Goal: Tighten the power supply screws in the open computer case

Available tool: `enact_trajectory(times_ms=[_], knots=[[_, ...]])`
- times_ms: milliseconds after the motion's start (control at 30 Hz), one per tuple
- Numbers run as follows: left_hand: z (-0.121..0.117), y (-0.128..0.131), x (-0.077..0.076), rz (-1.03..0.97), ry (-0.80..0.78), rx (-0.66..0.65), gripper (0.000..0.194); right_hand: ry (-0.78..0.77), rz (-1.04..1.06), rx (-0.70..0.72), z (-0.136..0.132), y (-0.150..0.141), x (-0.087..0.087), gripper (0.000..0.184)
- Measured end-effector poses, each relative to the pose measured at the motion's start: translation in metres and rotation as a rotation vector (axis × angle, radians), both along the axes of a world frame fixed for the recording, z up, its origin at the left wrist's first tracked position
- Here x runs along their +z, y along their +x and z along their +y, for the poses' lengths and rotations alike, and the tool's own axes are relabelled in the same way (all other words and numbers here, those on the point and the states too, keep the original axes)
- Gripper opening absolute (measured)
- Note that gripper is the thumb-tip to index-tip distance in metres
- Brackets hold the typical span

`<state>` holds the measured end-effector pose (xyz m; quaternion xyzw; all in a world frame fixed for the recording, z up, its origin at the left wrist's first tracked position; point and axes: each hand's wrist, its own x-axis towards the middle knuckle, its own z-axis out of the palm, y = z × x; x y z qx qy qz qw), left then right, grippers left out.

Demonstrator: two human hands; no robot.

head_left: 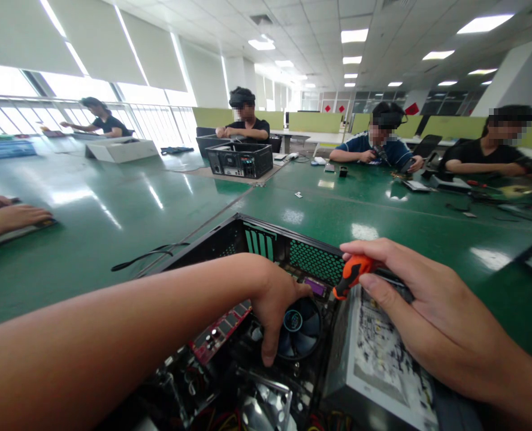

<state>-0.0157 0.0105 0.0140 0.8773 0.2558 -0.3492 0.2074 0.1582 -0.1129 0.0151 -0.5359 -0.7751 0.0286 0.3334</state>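
Note:
Ahead of me lies an opened black computer case [239,224] with its inside facing up. My left hand [275,299] reaches into it and grips the left side of a round black cooling fan [298,335], thumb and index finger apart along its rim. My right hand [421,299] holds a screwdriver [354,275] by its orange and black handle, above the grey power supply [383,359]; its shaft cannot be made out. A red circuit board [221,332] sits left of the fan, partly under my forearm. A purple connector [315,287] shows just beyond the fan.
A black cable [144,254] lies left of the case on the green table [194,203]. Across it, several people work, one behind another computer case [241,160]. A white box [122,149] stands farther left. Another person's hand [14,221] rests at the left edge.

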Motion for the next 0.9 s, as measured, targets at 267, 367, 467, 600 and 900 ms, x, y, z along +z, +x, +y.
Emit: enact_trajectory(times_ms=[267, 367, 467, 600, 900], knots=[[-0.0041, 0.0017, 0.0041, 0.046, 0.018, -0.008, 0.130, 0.024, 0.016, -0.061, 0.0013, -0.0015, 0.0016, 0.020], [-0.0041, 0.0014, 0.0042, 0.041, 0.027, -0.022, 0.128, -0.002, 0.010, -0.038, 0.0012, -0.0017, 0.0006, 0.027], [-0.0029, 0.0009, 0.0033, 0.043, 0.018, -0.025, 0.127, -0.026, 0.010, -0.016, 0.0018, -0.0024, 0.0002, 0.034], [-0.0020, 0.0007, 0.0021, 0.031, 0.013, -0.022, 0.129, -0.029, 0.013, -0.011, 0.0011, -0.0018, 0.0008, 0.034], [-0.0039, 0.0020, 0.0040, 0.060, 0.035, -0.030, 0.128, -0.032, 0.019, -0.086, 0.0006, -0.0035, 0.0014, 0.016]])
